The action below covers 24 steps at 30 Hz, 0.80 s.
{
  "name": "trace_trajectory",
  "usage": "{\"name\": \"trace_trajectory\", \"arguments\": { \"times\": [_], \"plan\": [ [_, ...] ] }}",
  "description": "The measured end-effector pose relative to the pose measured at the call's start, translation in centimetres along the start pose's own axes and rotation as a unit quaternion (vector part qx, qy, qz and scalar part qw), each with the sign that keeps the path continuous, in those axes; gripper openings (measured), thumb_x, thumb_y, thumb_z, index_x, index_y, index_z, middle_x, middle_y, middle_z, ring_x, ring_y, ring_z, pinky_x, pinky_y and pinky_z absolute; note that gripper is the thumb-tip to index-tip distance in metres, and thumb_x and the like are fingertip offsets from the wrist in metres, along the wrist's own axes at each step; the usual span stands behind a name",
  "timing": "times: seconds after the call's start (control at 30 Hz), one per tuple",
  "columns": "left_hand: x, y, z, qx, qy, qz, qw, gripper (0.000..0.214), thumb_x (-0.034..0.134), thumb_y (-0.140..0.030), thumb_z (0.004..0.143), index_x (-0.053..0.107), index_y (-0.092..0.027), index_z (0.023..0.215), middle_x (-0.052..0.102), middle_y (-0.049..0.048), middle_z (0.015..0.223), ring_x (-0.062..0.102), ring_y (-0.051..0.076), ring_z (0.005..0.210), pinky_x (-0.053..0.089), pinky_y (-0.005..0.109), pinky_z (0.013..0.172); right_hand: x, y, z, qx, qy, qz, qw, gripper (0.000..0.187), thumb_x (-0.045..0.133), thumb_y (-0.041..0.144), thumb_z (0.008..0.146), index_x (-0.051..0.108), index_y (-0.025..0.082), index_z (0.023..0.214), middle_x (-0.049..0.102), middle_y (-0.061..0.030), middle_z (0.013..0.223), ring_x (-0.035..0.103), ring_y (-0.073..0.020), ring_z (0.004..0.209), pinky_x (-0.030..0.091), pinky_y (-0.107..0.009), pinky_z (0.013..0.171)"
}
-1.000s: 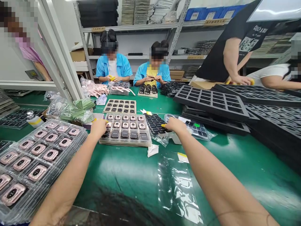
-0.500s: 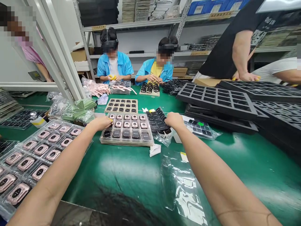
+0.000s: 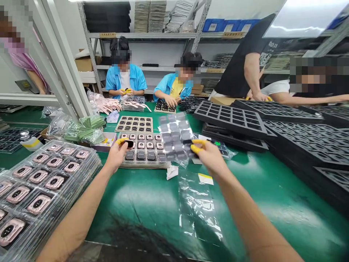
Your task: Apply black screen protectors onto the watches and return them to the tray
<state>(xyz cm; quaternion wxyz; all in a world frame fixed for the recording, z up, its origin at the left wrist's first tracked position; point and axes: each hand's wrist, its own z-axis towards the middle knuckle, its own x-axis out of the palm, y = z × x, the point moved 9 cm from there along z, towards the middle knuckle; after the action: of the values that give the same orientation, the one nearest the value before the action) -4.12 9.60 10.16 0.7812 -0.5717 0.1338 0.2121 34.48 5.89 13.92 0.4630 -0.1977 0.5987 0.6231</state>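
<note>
My left hand (image 3: 117, 154), with yellow finger covers, is closed on a small dark smartwatch body (image 3: 129, 143) at the left edge of a clear tray (image 3: 144, 165). Pink watch cases fill the tray's back rows, and dark square pieces lie in its front row. My right hand (image 3: 209, 154), also with yellow finger covers, pinches the right edge of a sheet of dark square films (image 3: 176, 134). The sheet is raised, tilted and blurred, and hides the tray's right end. Behind the tray lies a beige tray (image 3: 134, 124) of dark squares.
Stacked trays of pink watches (image 3: 56, 182) stand at left, near green straps (image 3: 87, 129) and a bottle (image 3: 28, 141). Black foam trays (image 3: 231, 118) pile up at right. A clear plastic bag (image 3: 200, 207) lies in front. Co-workers (image 3: 127, 78) sit across the table.
My left hand has lifted a watch body off the tray. My right hand has raised the film sheet from the table and tilted it up. The view has shifted slightly right.
</note>
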Motion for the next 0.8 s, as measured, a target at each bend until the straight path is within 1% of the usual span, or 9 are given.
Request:
{"name": "trace_trajectory", "arguments": {
  "times": [0.03,0.1,0.17,0.27,0.37,0.47,0.53,0.67,0.8],
  "plan": [
    [0.7,0.3,-1.3,-0.031,0.008,-0.166,0.986,0.043,0.052,-0.049,0.107,0.058,-0.016,0.133,0.074,0.0128,0.12,0.075,0.023,0.104,0.062,0.043,0.101,1.2,-0.7,-3.1,0.005,0.015,0.102,0.995,0.041,0.062,0.041,0.093,0.074,0.018,0.125,0.078,-0.0082,0.096,0.074,-0.0257,0.086,0.061,-0.039,0.077],
    [2.4,0.6,-3.6,-0.097,0.042,-0.352,0.93,0.052,0.075,-0.055,0.094,0.061,-0.017,0.127,0.075,0.0087,0.111,0.077,0.022,0.1,0.063,0.043,0.1,4.7,-2.2,-9.6,0.035,0.059,0.236,0.969,0.038,0.066,0.055,0.089,0.075,0.024,0.109,0.078,-0.0077,0.097,0.073,-0.0283,0.082,0.061,-0.043,0.071],
    [3.6,0.5,-5.4,-0.146,0.076,-0.42,0.893,0.056,0.086,-0.053,0.085,0.064,-0.018,0.124,0.074,0.0053,0.103,0.077,0.021,0.096,0.065,0.039,0.093,8.3,-3.4,-15.4,0.061,0.108,0.263,0.957,0.032,0.064,0.055,0.093,0.072,0.027,0.104,0.077,-0.0062,0.088,0.072,-0.0285,0.073,0.058,-0.044,0.064],
    [4.2,0.2,-6.7,-0.171,0.101,-0.421,0.885,0.062,0.093,-0.049,0.078,0.065,-0.02,0.125,0.07,0.0005,0.094,0.074,0.015,0.078,0.063,0.028,0.07,11.3,-3.0,-20.0,-0.001,0.169,0.156,0.973,0.017,0.067,0.047,0.092,0.07,0.031,0.089,0.068,-0.005,0.067,0.066,-0.0295,0.06,0.055,-0.046,0.057],
    [5.0,0.3,-7.7,-0.19,0.144,-0.368,0.899,0.064,0.094,-0.051,0.076,0.064,-0.018,0.122,0.068,-0.002,0.086,0.066,0.01,0.063,0.057,0.024,0.056,9.9,-0.1,-18.7,-0.124,0.099,0.041,0.986,0.015,0.066,0.042,0.093,0.072,0.03,0.085,0.069,-0.0112,0.076,0.068,-0.035,0.074,0.055,-0.049,0.06],
    [6.7,0.5,-9.0,-0.217,0.216,-0.324,0.895,0.065,0.095,-0.053,0.074,0.064,-0.015,0.117,0.068,-0.0013,0.083,0.065,0.01,0.062,0.058,0.026,0.061,8.5,4.2,-15.0,-0.229,0.068,0.112,0.965,0.031,0.06,0.036,0.1,0.071,0.029,0.128,0.072,-0.0132,0.109,0.069,-0.0313,0.092,0.06,-0.047,0.07],
    [7.7,0.7,-9.7,-0.226,0.257,-0.318,0.884,0.069,0.098,-0.053,0.07,0.064,-0.014,0.116,0.071,0.001,0.087,0.067,0.012,0.064,0.059,0.029,0.064,9.0,6.7,-13.0,-0.294,0.098,0.188,0.932,0.039,0.06,0.029,0.099,0.067,0.031,0.137,0.069,-0.0114,0.123,0.07,-0.0267,0.101,0.061,-0.041,0.074],
    [8.9,0.9,-10.7,-0.237,0.307,-0.333,0.859,0.074,0.101,-0.051,0.065,0.065,-0.014,0.118,0.074,0.0036,0.093,0.071,0.014,0.066,0.06,0.032,0.067,10.6,9.2,-12.1,-0.378,0.114,0.269,0.879,0.031,0.058,0.014,0.092,0.077,0.029,0.111,0.068,-0.0082,0.119,0.069,-0.0239,0.107,0.061,-0.04,0.085],
    [10.1,0.3,-11.9,-0.258,0.347,-0.369,0.823,0.076,0.105,-0.041,0.058,0.069,-0.015,0.119,0.075,0.0017,0.091,0.07,0.014,0.065,0.06,0.033,0.073,10.3,8.6,-12.5,-0.307,0.121,0.324,0.887,0.015,0.063,0.019,0.093,0.075,0.028,0.089,0.071,-0.0059,0.107,0.069,-0.022,0.095,0.058,-0.036,0.078]
  ]
}}
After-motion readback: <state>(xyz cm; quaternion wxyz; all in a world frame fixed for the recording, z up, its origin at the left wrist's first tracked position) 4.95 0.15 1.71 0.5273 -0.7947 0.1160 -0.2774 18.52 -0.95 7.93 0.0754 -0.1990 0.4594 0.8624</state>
